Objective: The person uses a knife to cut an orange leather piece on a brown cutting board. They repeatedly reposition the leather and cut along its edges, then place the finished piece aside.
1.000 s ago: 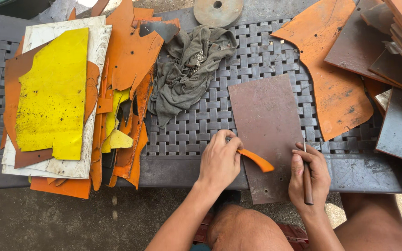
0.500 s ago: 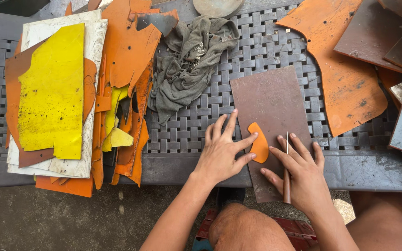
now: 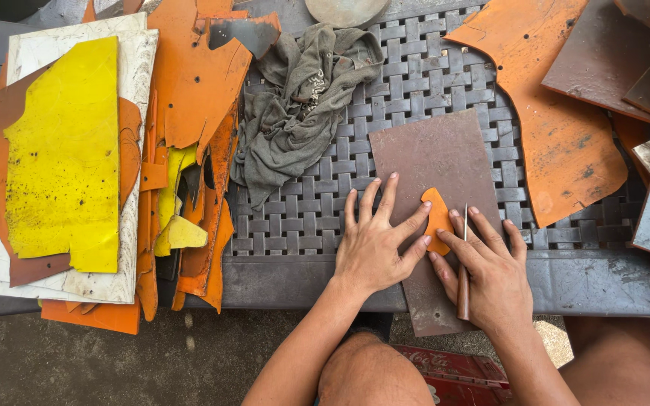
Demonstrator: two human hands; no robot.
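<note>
Blade tip (image 3: pixel 466 218) thin beside orange piece (image 3: pixel 438 218)

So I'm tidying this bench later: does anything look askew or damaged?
Yes. The brown sheet under both hands overhangs the table edge toward the person. The large orange sheet is ragged-edged and stained. A crumpled grey rag lies among the sheets.
</note>
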